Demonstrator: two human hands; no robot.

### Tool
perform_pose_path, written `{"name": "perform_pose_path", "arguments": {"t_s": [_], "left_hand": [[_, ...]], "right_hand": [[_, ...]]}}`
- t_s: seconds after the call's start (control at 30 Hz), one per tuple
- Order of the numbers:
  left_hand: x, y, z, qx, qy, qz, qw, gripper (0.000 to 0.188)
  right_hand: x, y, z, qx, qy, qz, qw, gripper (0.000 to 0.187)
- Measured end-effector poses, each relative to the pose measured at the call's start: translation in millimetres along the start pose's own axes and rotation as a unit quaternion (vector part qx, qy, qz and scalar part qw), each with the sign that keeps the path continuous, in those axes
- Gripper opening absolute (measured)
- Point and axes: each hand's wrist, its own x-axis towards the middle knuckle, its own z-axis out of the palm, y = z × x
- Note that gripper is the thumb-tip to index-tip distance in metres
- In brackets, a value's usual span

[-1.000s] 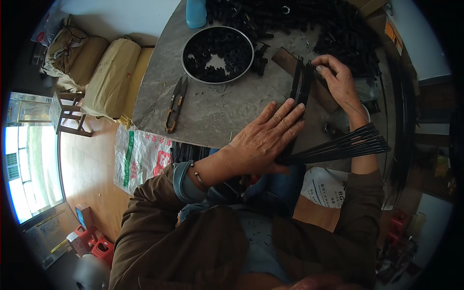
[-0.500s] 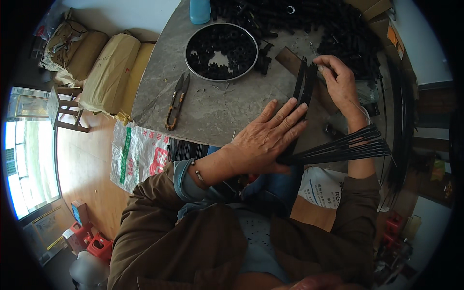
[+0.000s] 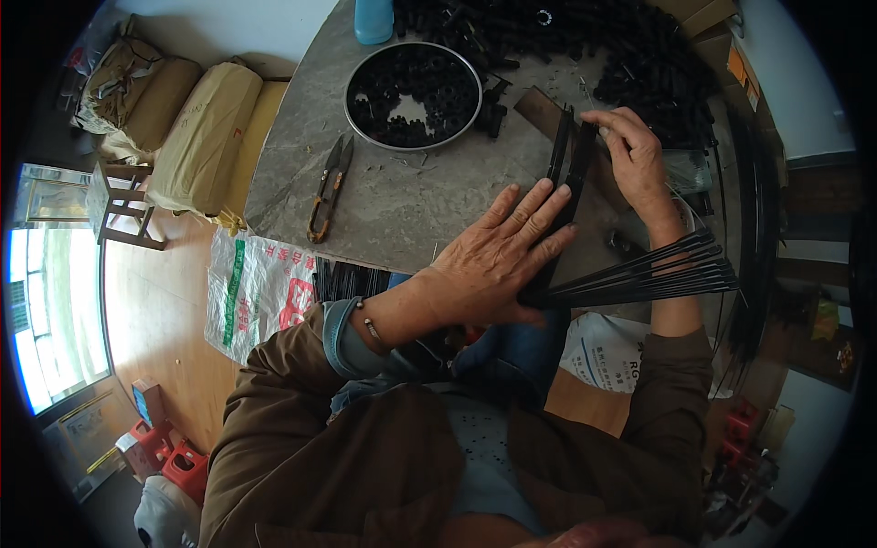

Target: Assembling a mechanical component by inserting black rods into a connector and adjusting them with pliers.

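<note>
Flat black strips [image 3: 578, 160] stand up from under the fingers of my left hand [image 3: 502, 251], which lie stretched along them at the table's near edge. From beneath its thumb side a bundle of thin black strips [image 3: 649, 274] fans out to the right, crossing over my right forearm. My right hand [image 3: 635, 151] is closed in a pinch at the far end of the broader strip; its fingertips partly hide what they grip. A thin clear strand runs by the right wrist. Beneath the strips lies a brownish flat bar [image 3: 539, 111].
A round metal tray [image 3: 349, 123] of small black parts stands left of centre. Scissors [image 3: 329, 192] lie nearer me. Black tubular parts [image 3: 539, 36] heap along the back, with a blue bottle [image 3: 373, 23] beside them. Wrapped rolls [image 3: 206, 137] and a wooden stool [image 3: 128, 205] stand left.
The upright strips have parted, leaving a gap between a thin one and the broader one. My right hand has shifted slightly left. The whole view has moved a little.
</note>
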Motion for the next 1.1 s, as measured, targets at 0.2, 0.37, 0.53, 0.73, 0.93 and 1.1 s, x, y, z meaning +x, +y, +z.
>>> {"name": "perform_pose_path", "arguments": {"t_s": [0.2, 0.37, 0.53, 0.73, 0.93, 1.1], "left_hand": [[0, 0, 0, -0.003, 0.001, 0.002, 1.000, 0.108], [-1, -1, 0, -0.003, 0.002, 0.006, 1.000, 0.107], [-1, -1, 0, -0.001, 0.012, 0.012, 1.000, 0.105], [-1, -1, 0, -0.006, 0.015, 0.012, 1.000, 0.104], [-3, -4, 1, -0.014, 0.016, 0.013, 1.000, 0.104], [-1, -2, -2, -0.008, 0.015, 0.021, 1.000, 0.104]], "right_hand": [[0, -9, 2, -0.048, 0.013, 0.004, 0.999, 0.023], [2, -13, 5, -0.045, 0.018, 0.009, 0.999, 0.023], [5, -4, 6, 0.018, 0.020, 0.008, 1.000, 0.023], [8, -6, 7, 0.016, -0.001, 0.004, 1.000, 0.022], [11, -14, 6, -0.017, -0.001, 0.008, 1.000, 0.022], [9, -22, -1, -0.028, -0.015, 0.029, 0.999, 0.024]]}}
